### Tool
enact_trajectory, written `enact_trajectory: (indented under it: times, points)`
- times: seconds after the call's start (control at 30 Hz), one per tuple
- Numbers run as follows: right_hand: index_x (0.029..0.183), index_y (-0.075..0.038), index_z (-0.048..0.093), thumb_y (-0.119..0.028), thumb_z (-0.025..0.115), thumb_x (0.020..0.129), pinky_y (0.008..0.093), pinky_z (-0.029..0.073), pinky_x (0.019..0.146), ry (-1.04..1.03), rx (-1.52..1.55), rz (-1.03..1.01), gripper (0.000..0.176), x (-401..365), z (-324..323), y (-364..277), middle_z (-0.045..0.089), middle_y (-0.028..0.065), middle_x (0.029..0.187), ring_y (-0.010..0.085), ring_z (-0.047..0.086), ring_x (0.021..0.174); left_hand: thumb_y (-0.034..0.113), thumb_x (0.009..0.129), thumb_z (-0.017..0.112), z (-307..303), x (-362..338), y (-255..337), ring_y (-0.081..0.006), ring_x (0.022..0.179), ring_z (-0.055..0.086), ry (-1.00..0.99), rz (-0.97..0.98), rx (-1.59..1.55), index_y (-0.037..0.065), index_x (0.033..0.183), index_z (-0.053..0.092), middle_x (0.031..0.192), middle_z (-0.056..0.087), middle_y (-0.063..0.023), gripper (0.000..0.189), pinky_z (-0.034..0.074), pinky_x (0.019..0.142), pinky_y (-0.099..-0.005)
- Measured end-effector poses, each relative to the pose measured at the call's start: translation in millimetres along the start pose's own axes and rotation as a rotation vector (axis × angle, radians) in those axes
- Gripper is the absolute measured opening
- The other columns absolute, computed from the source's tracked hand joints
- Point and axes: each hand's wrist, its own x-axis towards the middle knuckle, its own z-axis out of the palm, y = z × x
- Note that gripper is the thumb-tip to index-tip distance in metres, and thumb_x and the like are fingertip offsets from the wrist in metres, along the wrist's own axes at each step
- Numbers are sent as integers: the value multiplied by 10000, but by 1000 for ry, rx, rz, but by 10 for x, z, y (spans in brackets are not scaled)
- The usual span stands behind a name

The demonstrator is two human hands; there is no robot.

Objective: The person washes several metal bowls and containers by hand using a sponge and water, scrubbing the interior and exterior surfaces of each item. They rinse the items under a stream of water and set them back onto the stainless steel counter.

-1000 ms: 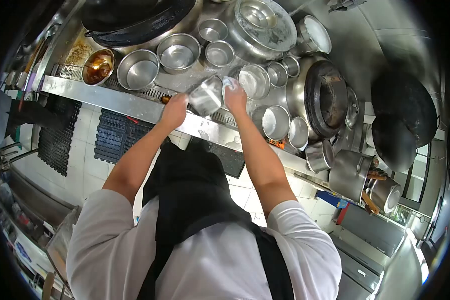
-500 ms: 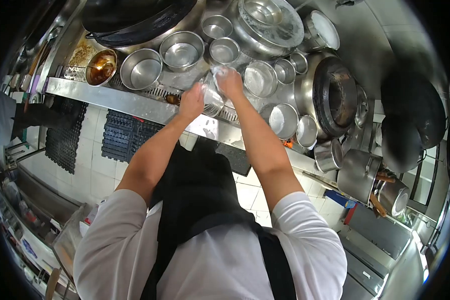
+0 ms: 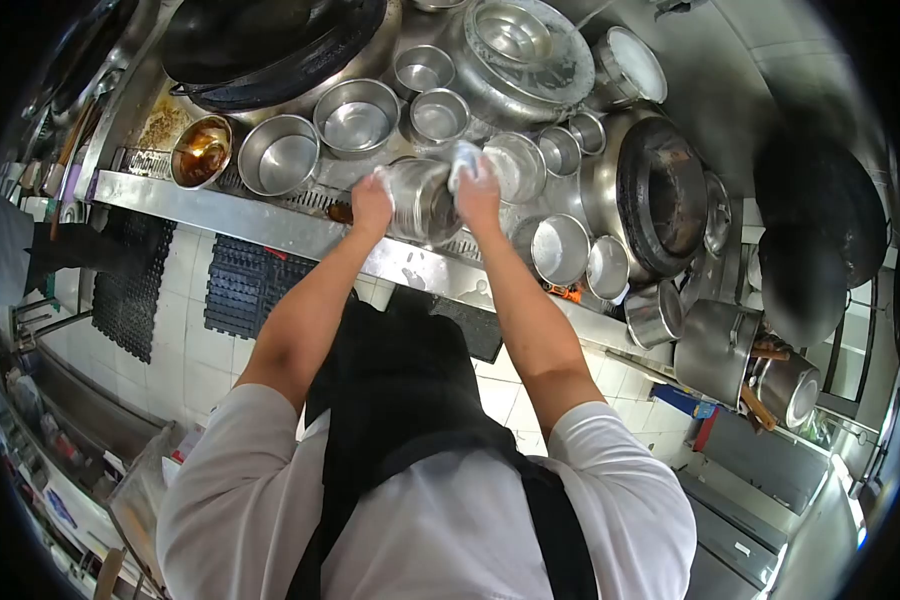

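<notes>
Between my two hands is a shiny metal pot (image 3: 420, 203), tilted on its side over the front of the steel counter and blurred by motion. My left hand (image 3: 372, 203) is closed on the pot's left side. At its right side, my right hand (image 3: 477, 192) grips a whitish cloth (image 3: 465, 163) against the pot. Just behind stand round metal pots, one (image 3: 439, 116) directly beyond the held pot and another (image 3: 516, 167) right of my right hand. A small dark brown object (image 3: 339, 212) lies beside my left hand.
A pot with brown liquid (image 3: 201, 153) stands at the counter's left. Large black woks (image 3: 270, 60) are at the back left, and a covered metal vessel (image 3: 560, 65) is at the back. On the right are a dark burner ring (image 3: 630, 195) and more pots. The counter's steel edge (image 3: 240, 215) runs across the front.
The pot has turned and come up between my hands, its shape now showing more fully. My left hand has moved slightly left and down, my right hand right and down with the cloth.
</notes>
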Motion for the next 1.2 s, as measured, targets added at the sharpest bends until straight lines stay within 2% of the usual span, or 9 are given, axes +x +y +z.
enact_trajectory:
  times: [0.2, 0.3, 0.47, 0.6, 0.67, 0.73, 0.77, 0.9, 1.2]
  points:
    - [1265, 7, 558, -262, 579, 876, 508, 438, 962, -283, -285, -360, 474, -827, 181, -293, 576, 289, 1229, 469, 569, 1065, 78, 880, 466, 299, 76, -479, -255, 916, 616, -41, -754, -838, 62, 1012, 646, 966, 652, -105, 223, 501, 767, -394]
    - [1267, 5, 554, -280, 572, 888, 502, 445, 939, -311, -151, -94, 474, -592, 128, -270, 595, 266, 1214, 439, 581, 1041, 70, 859, 484, 300, 20, -369, -270, 898, 610, -17, -750, -784, 73, 981, 621, 930, 624, -101, 183, 502, 764, -396]
    - [1308, 0, 515, -270, 625, 870, 476, 438, 962, -33, -400, -204, 526, -350, 114, 549, 593, 242, 1235, 416, 569, 1072, 144, 934, 455, 381, 32, -1035, -211, 886, 586, -289, -402, -332, 104, 1014, 609, 936, 607, -59, 179, 479, 763, -370]
    - [1285, -13, 542, -257, 609, 864, 457, 432, 993, -54, -382, -70, 491, -522, -209, 493, 586, 229, 1253, 419, 557, 1112, 314, 1002, 401, 326, -94, -1184, -162, 896, 557, -309, -498, -1566, 116, 1032, 604, 904, 575, -21, 285, 444, 823, -331]
    - [1261, -72, 596, -155, 571, 862, 395, 460, 954, -62, 74, 145, 408, -271, -395, 486, 611, 186, 1243, 337, 600, 1102, 297, 1022, 409, 227, -122, -999, -185, 837, 529, 83, -675, -1388, 91, 1018, 601, 876, 567, -22, 282, 427, 790, -355]
    - [1288, -40, 571, -104, 560, 857, 397, 485, 911, 60, 592, 399, 436, 134, -531, 635, 628, 149, 1209, 303, 622, 1043, 214, 1008, 440, 54, -208, -262, -305, 720, 488, 199, 3, -75, -8, 881, 539, 763, 533, -144, 275, 404, 699, -420]
    - [1301, -25, 558, -79, 554, 854, 397, 497, 889, 99, 859, 523, 450, 383, -615, 704, 636, 131, 1192, 286, 632, 1013, 183, 995, 453, -74, -166, -9, -345, 695, 474, 115, -3, 36, -36, 830, 505, 735, 520, -191, 279, 393, 672, -436]
    - [1266, 46, 558, -70, 574, 837, 351, 368, 1068, 457, 585, -105, 445, 1759, -1676, 41, 585, 167, 1281, 264, 531, 1219, 182, 955, 488, -151, -124, 503, -401, 663, 455, 25, 66, 224, -35, 783, 465, 709, 481, -244, 278, 375, 633, -472]
    - [1141, 3, 628, -143, 637, 735, 466, 436, 955, 950, 205, -439, 432, 4679, -2749, -1029, 617, 250, 1102, 406, 562, 1061, 145, 956, 467, -51, -107, 748, -492, 789, 519, -1, 202, 423, -33, 896, 518, 762, 513, -281, 195, 405, 677, -506]
